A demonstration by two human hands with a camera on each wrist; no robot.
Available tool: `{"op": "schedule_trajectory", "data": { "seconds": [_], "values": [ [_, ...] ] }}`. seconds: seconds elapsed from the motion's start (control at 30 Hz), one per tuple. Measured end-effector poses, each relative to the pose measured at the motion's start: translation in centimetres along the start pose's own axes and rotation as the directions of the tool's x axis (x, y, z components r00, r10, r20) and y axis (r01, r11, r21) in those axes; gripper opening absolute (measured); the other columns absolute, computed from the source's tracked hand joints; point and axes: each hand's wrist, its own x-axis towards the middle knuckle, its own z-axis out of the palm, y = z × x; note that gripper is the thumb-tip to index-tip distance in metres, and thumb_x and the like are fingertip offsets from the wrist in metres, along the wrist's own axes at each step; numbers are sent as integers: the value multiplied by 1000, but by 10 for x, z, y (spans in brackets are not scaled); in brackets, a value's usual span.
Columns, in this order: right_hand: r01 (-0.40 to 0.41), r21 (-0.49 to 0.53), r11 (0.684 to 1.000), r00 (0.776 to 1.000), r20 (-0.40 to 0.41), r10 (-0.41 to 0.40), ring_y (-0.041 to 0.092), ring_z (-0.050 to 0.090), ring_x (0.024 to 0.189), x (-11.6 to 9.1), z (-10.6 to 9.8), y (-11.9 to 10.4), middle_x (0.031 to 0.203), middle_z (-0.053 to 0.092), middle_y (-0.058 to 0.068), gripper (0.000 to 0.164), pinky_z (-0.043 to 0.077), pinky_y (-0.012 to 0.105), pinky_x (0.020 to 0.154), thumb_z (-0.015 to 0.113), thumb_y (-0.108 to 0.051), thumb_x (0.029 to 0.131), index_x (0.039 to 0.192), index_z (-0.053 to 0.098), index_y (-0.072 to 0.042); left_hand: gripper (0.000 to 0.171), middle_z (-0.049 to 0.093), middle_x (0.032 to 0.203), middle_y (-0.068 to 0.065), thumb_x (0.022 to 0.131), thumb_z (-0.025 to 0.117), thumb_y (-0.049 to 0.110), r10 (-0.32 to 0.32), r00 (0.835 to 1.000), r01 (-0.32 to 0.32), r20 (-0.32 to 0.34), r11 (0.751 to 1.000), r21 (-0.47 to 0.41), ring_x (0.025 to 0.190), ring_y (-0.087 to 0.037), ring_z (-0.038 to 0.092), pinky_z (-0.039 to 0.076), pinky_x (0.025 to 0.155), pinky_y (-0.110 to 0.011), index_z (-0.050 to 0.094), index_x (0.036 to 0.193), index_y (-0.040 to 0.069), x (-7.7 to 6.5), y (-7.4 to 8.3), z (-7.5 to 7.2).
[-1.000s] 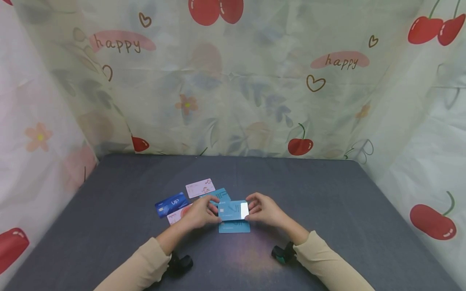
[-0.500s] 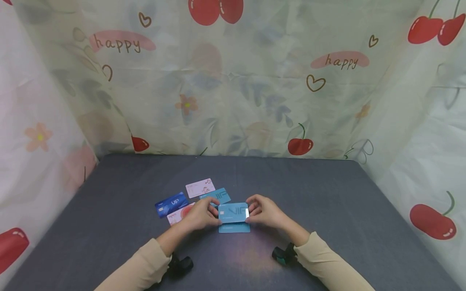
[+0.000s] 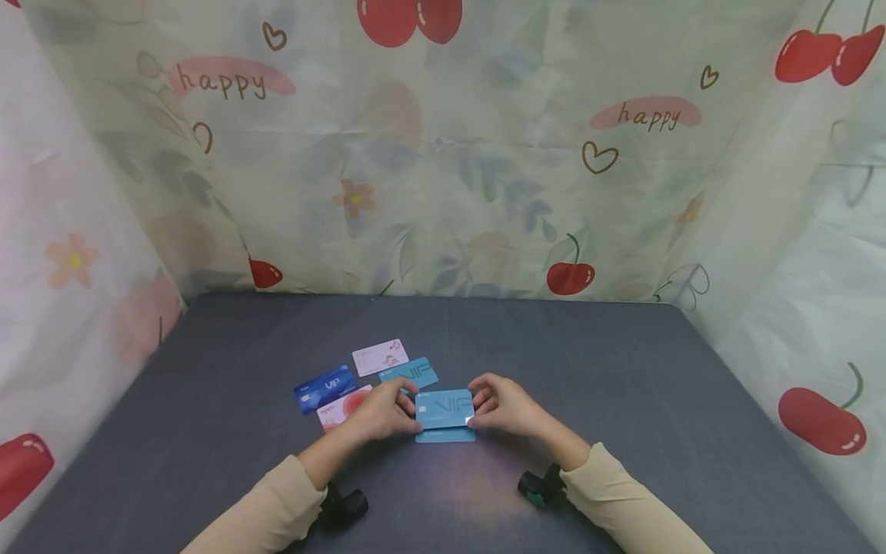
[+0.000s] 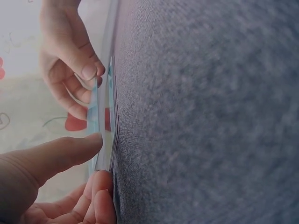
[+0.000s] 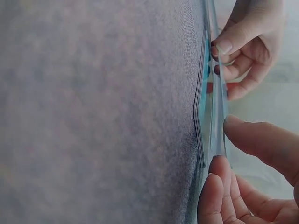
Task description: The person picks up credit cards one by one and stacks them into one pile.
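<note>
A light blue VIP card is pinched between both hands by its short edges. The left hand has its thumb and fingers at the left edge, and the right hand grips the right edge the same way. Below it, a stack of cards with a light blue one on top lies on the dark cloth, mostly covered in the head view. From the side, the left wrist view shows a narrow gap between the held card and the layered stack.
Left of the hands, several loose cards lie on the table: a pale pink card, another light blue VIP card, a dark blue VIP card and a pink card with a red circle, partly behind the left hand. Printed curtains surround the table.
The held light blue card has tilted and come slightly nearer the person, overlapping more of the stack below. Glare on its right side has faded, showing the VIP letters. Both hands keep their pinch.
</note>
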Motion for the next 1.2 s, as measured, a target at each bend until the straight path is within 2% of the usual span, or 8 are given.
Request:
{"op": "schedule_trajectory", "data": {
  "seconds": [0.37,0.73,1.2],
  "values": [
    [12,5,1000,999,42,-12,14,64,80,-4,-2,0,95,60,13,53,54,27,69,76,-9,75,119,51,4,50,60,79,-11,69,78,4,46,999,-47,23,999,23,63,-10,51,43,59,-20,53,111,-7,-1,-2,-1],
    [23,1,1000,998,57,-23,14,63,80,-4,-1,2,96,60,13,53,53,25,67,76,-9,75,119,50,5,49,59,78,-10,69,78,4,30,999,-31,25,999,20,62,-12,50,43,57,-20,54,110,-6,-3,-2,0],
    [15,1,1000,998,68,-15,14,62,79,-7,-1,0,95,59,13,52,53,25,66,75,-6,75,119,50,5,49,58,80,-11,71,77,5,55,997,-57,56,998,21,64,-11,50,43,59,-19,54,111,-7,-6,-1,-2]
  ]
}}
